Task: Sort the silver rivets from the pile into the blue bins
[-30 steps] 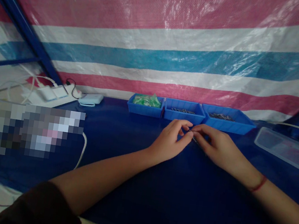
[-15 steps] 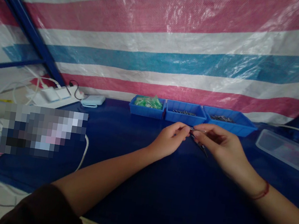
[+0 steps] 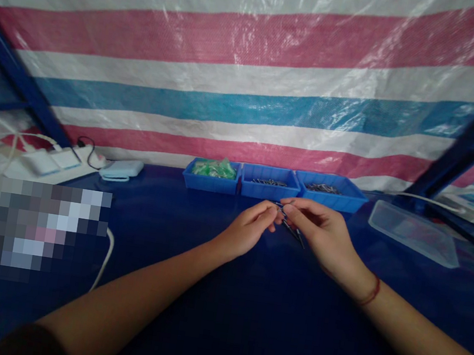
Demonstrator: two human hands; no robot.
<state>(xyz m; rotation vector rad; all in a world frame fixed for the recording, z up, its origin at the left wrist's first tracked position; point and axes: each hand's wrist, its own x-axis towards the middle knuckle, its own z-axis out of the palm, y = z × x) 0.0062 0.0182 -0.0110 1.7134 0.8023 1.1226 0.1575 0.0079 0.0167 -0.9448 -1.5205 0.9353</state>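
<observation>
My left hand (image 3: 247,230) and my right hand (image 3: 324,233) meet above the table, just in front of the blue bins. Thumb and fingers of both are pinched on a thin metal piece (image 3: 280,205), whose exact kind is too small to make out. Right below the fingertips, several slender dark metal pieces (image 3: 295,233) show, partly covered by my right hand; whether they lie on the table or hang from the hand I cannot tell. Behind, the middle bin (image 3: 269,192) and the right bin (image 3: 334,201) hold small metal pieces.
The left bin (image 3: 210,183) contains green plastic packing. A clear plastic lid (image 3: 413,233) lies at the right on the blue table (image 3: 216,317). Leftward are a light-blue case (image 3: 121,170), a white power strip (image 3: 54,165), a cable (image 3: 105,259) and a blurred-out patch.
The view has turned to the right, so everything appears further left. Both hands keep their pinch on the thin metal piece, with the fingers only slightly shifted.
</observation>
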